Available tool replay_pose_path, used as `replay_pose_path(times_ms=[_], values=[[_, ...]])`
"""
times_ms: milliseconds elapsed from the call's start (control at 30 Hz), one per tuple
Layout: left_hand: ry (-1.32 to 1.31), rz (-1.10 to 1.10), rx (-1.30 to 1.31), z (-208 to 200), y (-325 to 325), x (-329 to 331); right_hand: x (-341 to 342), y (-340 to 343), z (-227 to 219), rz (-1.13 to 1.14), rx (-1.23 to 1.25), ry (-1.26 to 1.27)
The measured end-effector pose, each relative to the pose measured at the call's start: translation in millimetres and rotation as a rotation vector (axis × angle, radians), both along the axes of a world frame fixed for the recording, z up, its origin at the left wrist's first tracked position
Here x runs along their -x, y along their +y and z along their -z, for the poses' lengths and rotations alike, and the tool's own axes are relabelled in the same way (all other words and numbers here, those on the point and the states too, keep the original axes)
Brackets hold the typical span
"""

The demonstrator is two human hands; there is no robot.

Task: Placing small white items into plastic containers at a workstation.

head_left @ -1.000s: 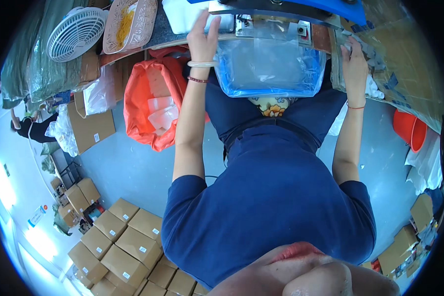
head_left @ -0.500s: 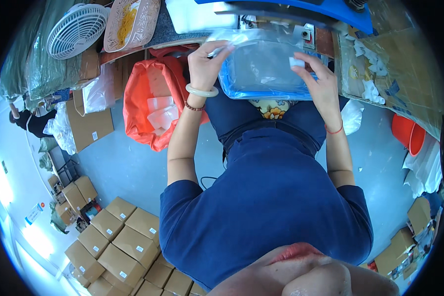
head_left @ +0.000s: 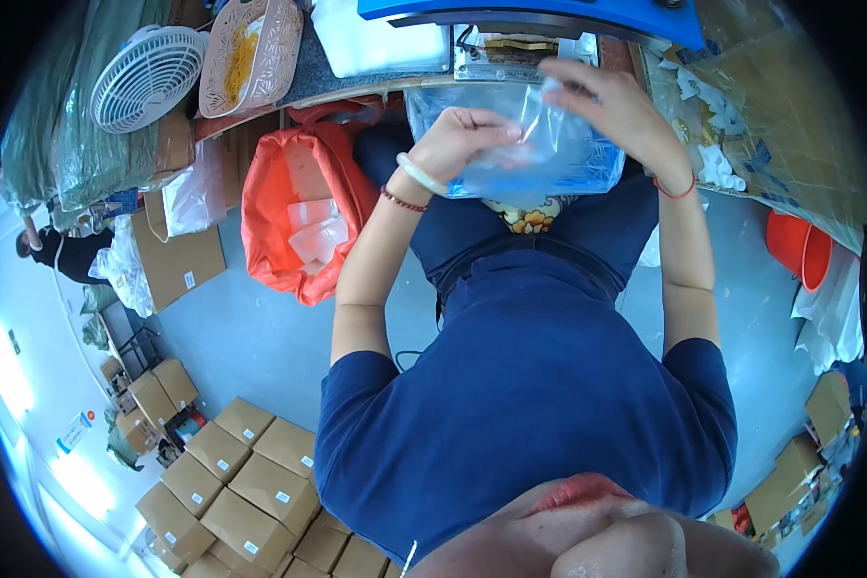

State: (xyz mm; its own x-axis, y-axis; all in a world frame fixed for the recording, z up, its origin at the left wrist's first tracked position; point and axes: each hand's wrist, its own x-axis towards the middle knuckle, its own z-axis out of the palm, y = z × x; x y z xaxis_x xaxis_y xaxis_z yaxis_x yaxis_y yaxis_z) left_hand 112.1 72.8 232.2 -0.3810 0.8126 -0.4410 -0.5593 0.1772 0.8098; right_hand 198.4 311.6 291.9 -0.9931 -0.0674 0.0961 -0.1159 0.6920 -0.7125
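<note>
My left hand point(head_left: 464, 144) pinches the near left side of a clear plastic bag point(head_left: 539, 125), which shines and blurs with motion. At the bag's far right corner is my right hand point(head_left: 612, 104), its thumb and fingers curled round a small white piece point(head_left: 552, 85). Blur hides whether those fingertips also grip the film. Under both hands, a blue-edged tray or liner point(head_left: 602, 178) holding clear plastic rests by my lap, against the table edge. Just beyond the bag stands a blue machine point(head_left: 539, 12) with a metal plate point(head_left: 496, 69) at its base.
Left of my legs stands an open red sack point(head_left: 265, 231) with clear plastic pieces inside. A pink basket point(head_left: 217, 72) of yellow bands, a white fan point(head_left: 144, 82) and a white stack point(head_left: 380, 39) lie along the table. Cartons point(head_left: 250, 520) and a red bucket point(head_left: 785, 241) stand on the floor.
My left hand has moved right and nearer to me with the bag, which now hangs over the tray. My right hand has moved farther away and slightly left, to the bag's corner.
</note>
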Motion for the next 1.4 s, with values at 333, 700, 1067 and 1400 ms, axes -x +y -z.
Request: replay_pose_path(times_ms=[333,700,1067,1400], values=[[-0.166,-0.331,-0.100,32.7,34.0,22.9,-44.0,69.1,83.0,0.732,-0.836,0.099],[1.859,-0.266,0.488,72.0,-73.7,67.4,-55.2,56.7,47.7,0.765,-0.701,0.297],[0.929,-0.425,0.202,-29.1,-37.5,-3.0,-35.9,-51.6,-17.1,0.234,0.388,0.319],[0.396,0.006,0.005,-38.3,-16.8,-10.8,-14.1,-20.2,-30.1,-0.091,-0.016,0.117]])
